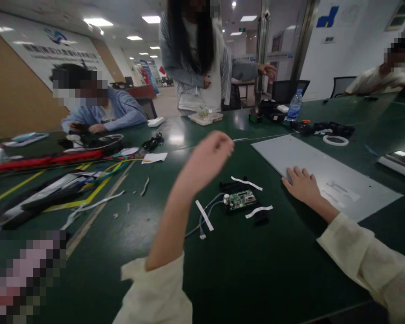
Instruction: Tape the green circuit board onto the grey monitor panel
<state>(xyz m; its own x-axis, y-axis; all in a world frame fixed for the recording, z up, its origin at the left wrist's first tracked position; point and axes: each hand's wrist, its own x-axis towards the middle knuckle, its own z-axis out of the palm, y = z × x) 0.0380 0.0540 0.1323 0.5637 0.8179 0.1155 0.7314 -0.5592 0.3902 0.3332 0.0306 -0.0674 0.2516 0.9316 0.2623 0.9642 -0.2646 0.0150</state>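
My left hand is raised above the table, wrist bent and fingers curled together; whatever they may hold is hidden. Below and to the right of it lies a green circuit board in a black mount, with grey-blue cables running off to its left. White strips lie around the board: one strip behind it, another strip in front and a third strip across the cables. My right hand rests flat, fingers spread, on the left edge of a grey sheet.
Scraps of white strip and a bundle with red and yellow cables lie at left. At the back right are a water bottle, a white tape roll and black cables. Other people are across the green table.
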